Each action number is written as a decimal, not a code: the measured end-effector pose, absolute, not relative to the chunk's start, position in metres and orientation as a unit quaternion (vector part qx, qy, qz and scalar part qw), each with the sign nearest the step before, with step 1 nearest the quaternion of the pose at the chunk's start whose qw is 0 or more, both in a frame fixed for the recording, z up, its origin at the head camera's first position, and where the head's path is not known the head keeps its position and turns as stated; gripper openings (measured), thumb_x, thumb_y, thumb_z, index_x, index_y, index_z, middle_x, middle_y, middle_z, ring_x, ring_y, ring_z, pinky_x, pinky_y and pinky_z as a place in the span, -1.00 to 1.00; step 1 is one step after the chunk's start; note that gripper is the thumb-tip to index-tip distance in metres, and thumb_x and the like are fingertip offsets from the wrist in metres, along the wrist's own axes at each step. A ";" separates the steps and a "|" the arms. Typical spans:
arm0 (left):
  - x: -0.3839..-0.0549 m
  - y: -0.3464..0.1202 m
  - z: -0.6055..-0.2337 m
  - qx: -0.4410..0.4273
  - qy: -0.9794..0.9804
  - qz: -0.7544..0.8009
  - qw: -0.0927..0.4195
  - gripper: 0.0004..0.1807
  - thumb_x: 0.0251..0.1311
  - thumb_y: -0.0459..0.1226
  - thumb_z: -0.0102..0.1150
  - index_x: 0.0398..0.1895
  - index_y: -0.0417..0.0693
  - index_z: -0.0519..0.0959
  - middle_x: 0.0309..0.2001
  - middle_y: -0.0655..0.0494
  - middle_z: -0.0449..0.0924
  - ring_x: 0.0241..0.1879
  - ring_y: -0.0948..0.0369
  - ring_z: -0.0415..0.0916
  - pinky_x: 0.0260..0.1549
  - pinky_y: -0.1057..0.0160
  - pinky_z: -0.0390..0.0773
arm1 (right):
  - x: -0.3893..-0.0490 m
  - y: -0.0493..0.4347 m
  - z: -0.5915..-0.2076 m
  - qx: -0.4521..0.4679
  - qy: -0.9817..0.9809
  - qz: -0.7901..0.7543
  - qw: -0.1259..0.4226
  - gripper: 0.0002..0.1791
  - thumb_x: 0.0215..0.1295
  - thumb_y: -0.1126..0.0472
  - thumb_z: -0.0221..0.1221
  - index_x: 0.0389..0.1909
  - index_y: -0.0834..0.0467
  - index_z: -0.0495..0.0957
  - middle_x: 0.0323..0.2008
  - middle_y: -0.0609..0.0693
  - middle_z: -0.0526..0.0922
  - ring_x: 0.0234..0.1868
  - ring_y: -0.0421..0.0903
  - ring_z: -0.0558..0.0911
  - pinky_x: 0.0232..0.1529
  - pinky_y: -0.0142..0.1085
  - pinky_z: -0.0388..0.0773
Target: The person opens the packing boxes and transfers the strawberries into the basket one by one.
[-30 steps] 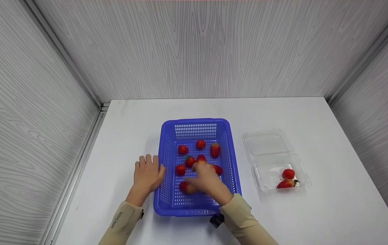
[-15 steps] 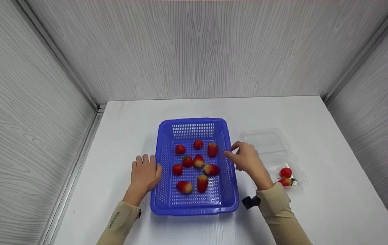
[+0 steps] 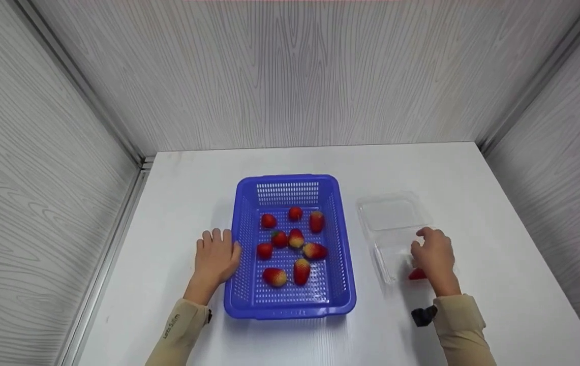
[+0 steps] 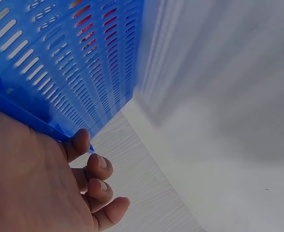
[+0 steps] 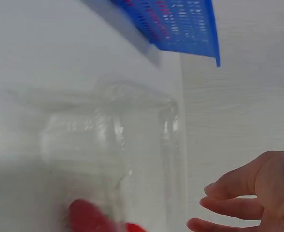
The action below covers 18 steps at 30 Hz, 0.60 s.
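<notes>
A blue slotted plastic basket (image 3: 290, 312) holds several fruits: red-and-yellow strawberry-like ones (image 3: 275, 277) and small round red ones (image 3: 268, 220). My left hand (image 3: 213, 259) grips its left rim, thumb over the edge; in the left wrist view, the fingers (image 4: 99, 166) bend loosely below the rim. Over an open clear plastic clamshell box (image 3: 386, 259) hovers my right hand (image 3: 434, 256), fingers slightly bent, nothing visible between them in the right wrist view. Beneath it an elongated red fruit (image 3: 418, 274) partly shows; two red shapes appear blurred in the right wrist view.
The white tabletop (image 3: 295, 345) carries the basket in the middle and the clear box at the right. The box's lid (image 3: 391, 213) lies folded back on its far side. Wood-grain panels (image 3: 290, 76) stand behind and along both sides.
My right hand has risen out of the basket and moved right to above the clear box, partly covering the fruits inside. My left hand has stayed at the basket's rim.
</notes>
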<state>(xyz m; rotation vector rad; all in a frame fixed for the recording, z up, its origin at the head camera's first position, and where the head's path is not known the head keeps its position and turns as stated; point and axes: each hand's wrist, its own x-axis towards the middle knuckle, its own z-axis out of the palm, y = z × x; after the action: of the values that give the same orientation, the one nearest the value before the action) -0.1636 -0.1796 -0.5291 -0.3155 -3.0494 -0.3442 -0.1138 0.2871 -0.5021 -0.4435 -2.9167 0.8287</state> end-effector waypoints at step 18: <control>-0.166 -0.183 -0.541 -0.098 -0.987 -0.123 0.029 -0.57 0.50 -0.08 -0.34 0.00 -0.28 0.36 -0.14 -0.28 0.35 -0.08 -0.21 0.26 -0.10 -0.15 0.27 | -0.094 0.308 -0.558 -0.191 -0.936 0.296 -0.009 -0.53 0.15 0.30 0.11 0.06 0.51 0.45 -0.05 0.48 0.51 -0.10 0.30 0.54 -0.08 0.13 0.47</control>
<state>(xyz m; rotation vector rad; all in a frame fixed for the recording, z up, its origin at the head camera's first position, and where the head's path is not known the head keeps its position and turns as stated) -0.1665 -0.1831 -0.5413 -0.3029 -3.0455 -0.3791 -0.0942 0.3078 -0.5580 -0.6039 -2.9569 0.9361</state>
